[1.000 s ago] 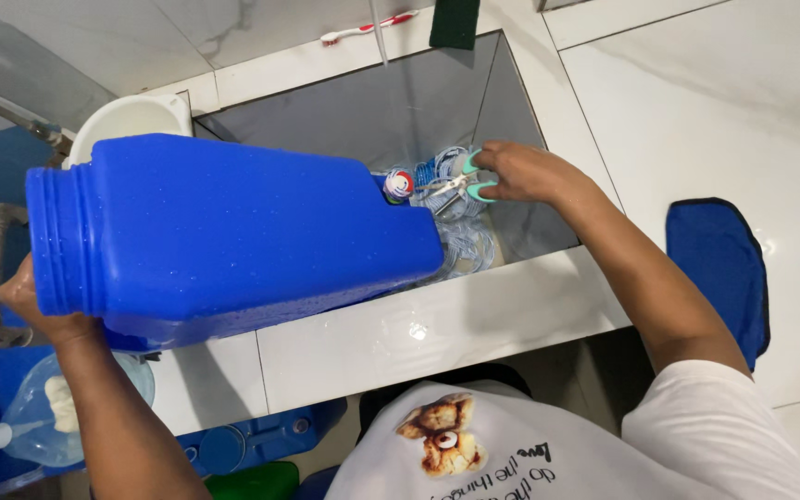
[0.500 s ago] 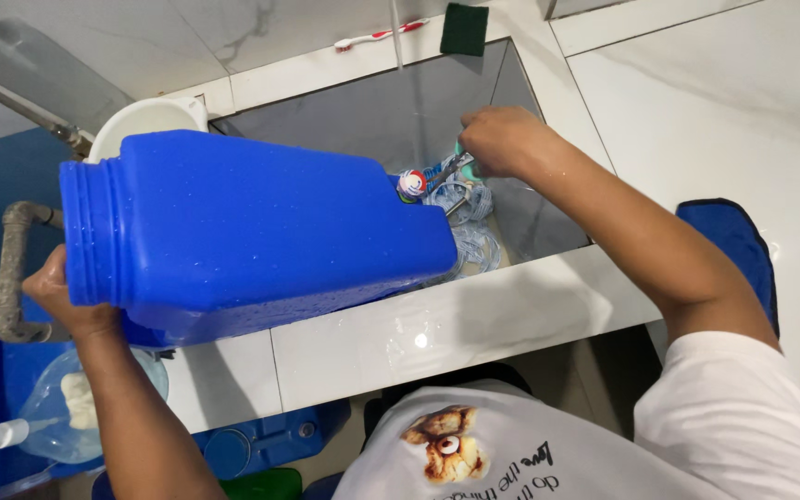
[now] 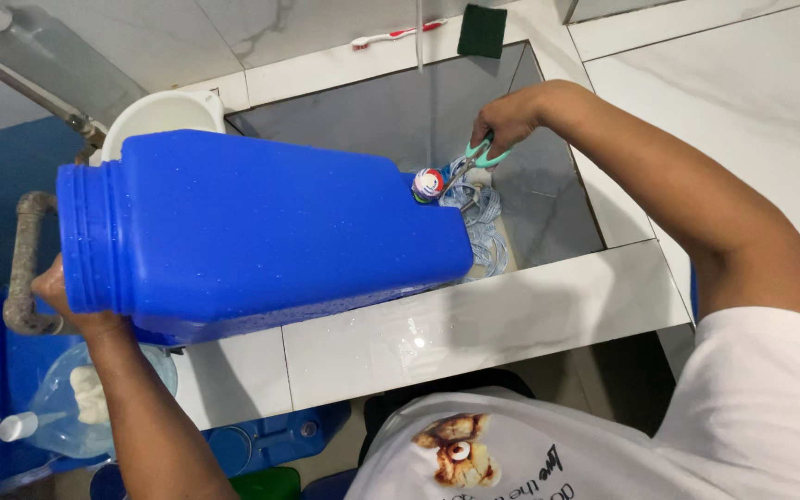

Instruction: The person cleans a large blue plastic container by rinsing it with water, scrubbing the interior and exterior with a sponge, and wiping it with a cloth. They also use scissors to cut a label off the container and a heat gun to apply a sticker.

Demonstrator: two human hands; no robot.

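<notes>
Risk of a slip: wet blue jerrycan (image 3: 261, 236) tilted on the sink's tiled rim (image 3: 474, 319), steadied only by left hand (image 3: 71, 310), while right hand (image 3: 502, 120) grips teal-handled scissors (image 3: 472, 162) working at its sealed cap (image 3: 428, 183).

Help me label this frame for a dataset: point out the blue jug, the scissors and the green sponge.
blue jug (image 3: 261, 231), head view, middle of its broad side.
scissors (image 3: 485, 156), head view, teal handle loop below the right hand.
green sponge (image 3: 481, 31), head view, centre of the pad.
</notes>
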